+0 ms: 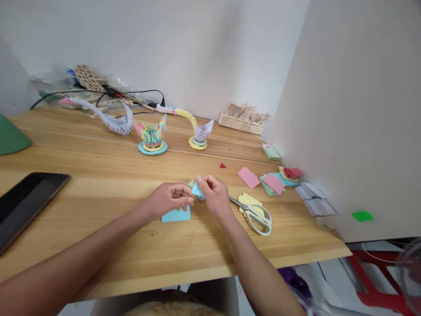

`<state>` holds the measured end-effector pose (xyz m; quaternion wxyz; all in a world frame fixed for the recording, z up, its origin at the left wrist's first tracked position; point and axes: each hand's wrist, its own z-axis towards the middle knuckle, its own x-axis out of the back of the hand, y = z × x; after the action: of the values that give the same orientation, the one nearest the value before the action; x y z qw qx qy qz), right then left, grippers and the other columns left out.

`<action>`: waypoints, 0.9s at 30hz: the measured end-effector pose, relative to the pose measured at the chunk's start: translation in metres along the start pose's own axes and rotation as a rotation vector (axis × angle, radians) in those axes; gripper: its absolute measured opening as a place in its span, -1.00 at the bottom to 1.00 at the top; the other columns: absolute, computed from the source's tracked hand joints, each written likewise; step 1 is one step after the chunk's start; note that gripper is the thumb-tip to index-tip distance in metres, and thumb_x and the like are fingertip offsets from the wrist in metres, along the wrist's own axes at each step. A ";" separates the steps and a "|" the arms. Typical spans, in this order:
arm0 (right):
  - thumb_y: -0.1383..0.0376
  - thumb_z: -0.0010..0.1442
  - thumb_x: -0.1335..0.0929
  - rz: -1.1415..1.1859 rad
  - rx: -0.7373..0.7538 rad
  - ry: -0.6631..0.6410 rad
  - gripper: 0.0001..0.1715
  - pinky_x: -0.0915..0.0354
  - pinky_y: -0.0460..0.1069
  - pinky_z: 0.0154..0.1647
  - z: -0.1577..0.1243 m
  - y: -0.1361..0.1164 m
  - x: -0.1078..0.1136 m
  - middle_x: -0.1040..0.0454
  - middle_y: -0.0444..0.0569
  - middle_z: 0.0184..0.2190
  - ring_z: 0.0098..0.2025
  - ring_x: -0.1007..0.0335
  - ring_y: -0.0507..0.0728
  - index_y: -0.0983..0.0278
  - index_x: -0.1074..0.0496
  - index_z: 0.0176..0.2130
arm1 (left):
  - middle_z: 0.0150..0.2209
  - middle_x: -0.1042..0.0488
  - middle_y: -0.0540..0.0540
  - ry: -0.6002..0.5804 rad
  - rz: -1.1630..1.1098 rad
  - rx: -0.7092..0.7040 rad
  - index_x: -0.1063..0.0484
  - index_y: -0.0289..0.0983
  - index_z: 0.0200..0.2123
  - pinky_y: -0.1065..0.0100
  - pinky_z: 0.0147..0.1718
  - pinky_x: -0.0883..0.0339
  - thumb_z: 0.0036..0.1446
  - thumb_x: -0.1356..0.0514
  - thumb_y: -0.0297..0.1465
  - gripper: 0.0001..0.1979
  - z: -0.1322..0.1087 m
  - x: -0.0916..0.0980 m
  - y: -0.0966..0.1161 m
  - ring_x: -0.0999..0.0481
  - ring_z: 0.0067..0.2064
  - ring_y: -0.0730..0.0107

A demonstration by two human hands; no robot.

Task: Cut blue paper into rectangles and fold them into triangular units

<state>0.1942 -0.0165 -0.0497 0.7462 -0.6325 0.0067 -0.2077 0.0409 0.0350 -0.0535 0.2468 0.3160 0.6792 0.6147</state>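
Observation:
My right hand (215,195) pinches a small folded piece of light blue paper (198,190) between thumb and fingers, over the middle of the table. My left hand (174,197) is closed, its fingers curled and its fingertips at the left side of that piece. Beneath the left hand lies a flat light blue paper sheet (176,215), partly covered by the fingers. A pale green folded bit (190,184) shows just behind the hands. Right of my right hand, scissors (255,215) with pale handles rest on yellow paper slips (250,201).
Pink paper (249,177) and stacked coloured slips (274,184) lie at the right. A small red triangle (222,166) is farther back. Folded-paper swans (120,123) and a colourful paper model (153,138) stand behind. A phone (28,202) lies left on the wooden table (108,193).

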 end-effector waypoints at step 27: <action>0.12 0.05 -0.36 -0.011 -0.053 -0.136 -0.66 0.00 -0.12 -0.56 -0.001 0.003 -0.005 -0.19 -0.24 -0.65 -0.58 -0.04 -0.05 0.29 -0.30 -0.58 | -0.59 -0.43 0.03 0.171 -0.097 -0.059 -0.42 -0.32 -0.56 0.46 -0.52 -0.22 -0.03 -0.24 -0.28 -0.78 -0.001 0.010 0.004 -0.34 -0.55 0.53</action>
<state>0.1906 -0.0161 -0.0543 0.7269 -0.6646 -0.0420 -0.1678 0.0340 0.0421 -0.0491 0.2267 0.2215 0.6939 0.6466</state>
